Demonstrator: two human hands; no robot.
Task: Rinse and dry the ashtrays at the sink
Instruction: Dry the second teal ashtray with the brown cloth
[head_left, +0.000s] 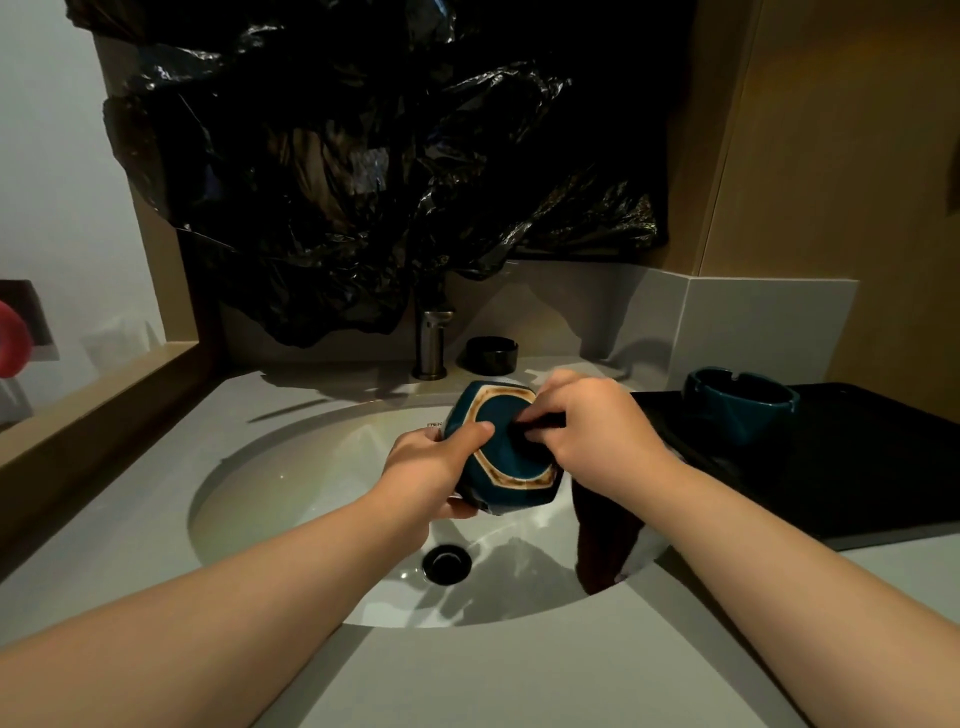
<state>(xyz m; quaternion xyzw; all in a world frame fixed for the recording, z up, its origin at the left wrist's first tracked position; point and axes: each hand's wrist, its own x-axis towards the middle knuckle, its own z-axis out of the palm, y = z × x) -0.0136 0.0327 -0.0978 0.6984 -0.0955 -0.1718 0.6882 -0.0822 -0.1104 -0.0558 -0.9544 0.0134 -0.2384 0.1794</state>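
Just above the right half of the sink (291, 467), a teal ashtray (506, 452) is held tilted with its underside towards the camera, showing a tan hexagonal ring. The left hand (431, 462) grips its left edge, thumb laid across the base and fingers curled underneath. The right hand (592, 426) pinches a dark cloth (608, 545) against the base; the rest of the cloth hangs down into the basin's right side. The black drain (447, 563) lies below, nearer the camera. At the far rim stands the faucet (431, 338), with a black ashtray (491, 355) just to its right on the bench (519, 675). Further right, a second teal ashtray (740, 402) sits upright on a black mat (857, 467). Crumpled black plastic (363, 156) covers the wall behind.
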